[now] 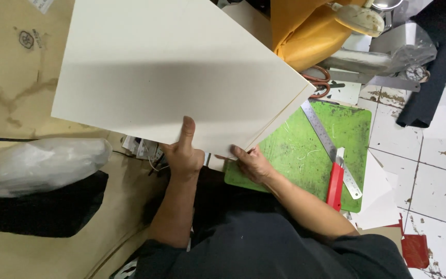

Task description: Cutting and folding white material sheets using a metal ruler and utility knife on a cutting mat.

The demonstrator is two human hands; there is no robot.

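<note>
A stack of large cream-white boards (181,72) is held up and tilted over my lap. My left hand (183,153) grips its near edge, thumb pressed flat on the top sheet. My right hand (251,163) pinches the near right corner, where the edges of several sheets show. Partly under the boards' right corner lies a green cutting mat (305,150) on the tiled floor. A steel ruler (329,146) lies on the mat, with a red utility knife (336,182) beside it.
Brown cardboard sheets (11,77) cover the left side, with a clear plastic bag (37,165) over a black cloth. Behind the mat are yellow fabric (305,36), orange-handled scissors (320,82) and a dark cloth (432,88). White paper scraps (380,199) lie by the mat.
</note>
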